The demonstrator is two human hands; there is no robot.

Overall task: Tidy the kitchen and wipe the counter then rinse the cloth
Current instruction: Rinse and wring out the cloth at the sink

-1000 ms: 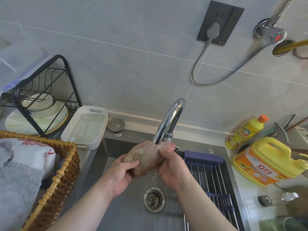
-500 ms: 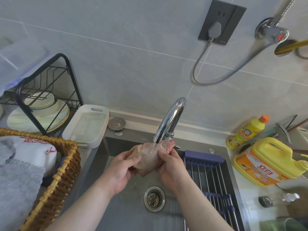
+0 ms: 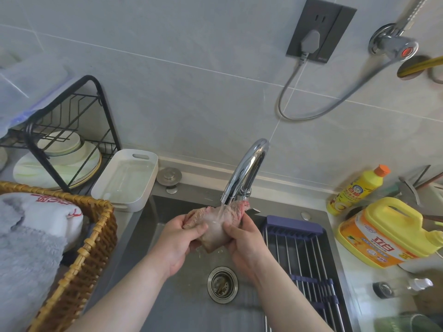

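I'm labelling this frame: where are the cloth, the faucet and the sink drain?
cloth [image 3: 213, 236]: head view, wet bunched middle.
faucet [image 3: 248, 168]: head view, chrome curve of the spout.
sink drain [image 3: 222, 285]: head view, centre of the strainer.

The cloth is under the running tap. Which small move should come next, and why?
Probably squeeze the wet pinkish-brown cloth between left hand and right hand: water from the curved chrome tap runs onto it, and both hands grip it over the grey steel sink.

Bright, even daylight; soft shadows; glare on the chrome faucet [image 3: 249, 168]; wide-angle bending at the edges, slightly soft corners.
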